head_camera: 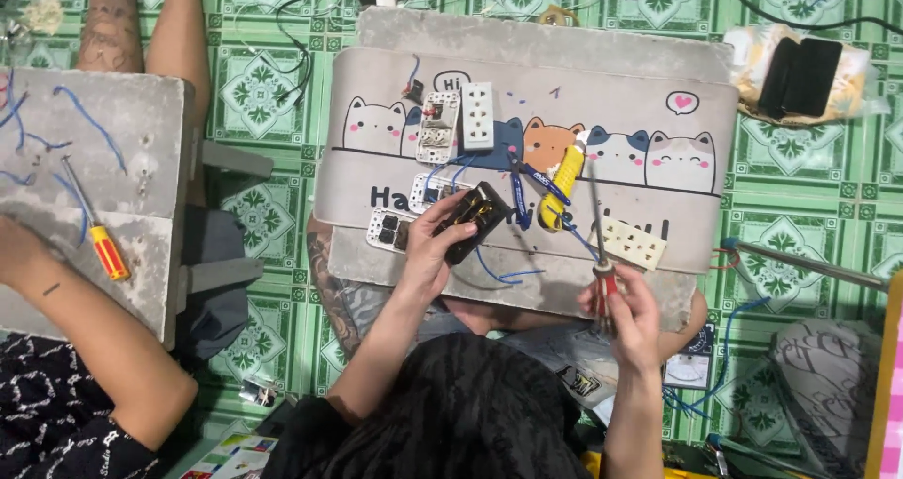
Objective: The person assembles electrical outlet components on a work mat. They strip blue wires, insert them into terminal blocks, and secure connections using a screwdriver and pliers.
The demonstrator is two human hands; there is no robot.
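My left hand [428,244] grips a black rectangular electrical part [473,217] over the near edge of a small table covered with a cat-print mat [658,112]. A blue wire [499,274] trails from under the part. My right hand [628,310] holds a screwdriver [600,244] with a red and black handle, its long metal shaft pointing up and away from me. On the mat lie white socket plates [438,126], a white outlet strip [478,115], a cream outlet plate [633,244] and yellow-handled pliers [561,185] with blue wires.
Another person's arm [85,328] rests at a grey board [122,140] on the left, with an orange-handled screwdriver [97,234] and blue wires on it. A black pouch on a bag [801,74] lies at the right. The floor has green patterned tiles [254,93].
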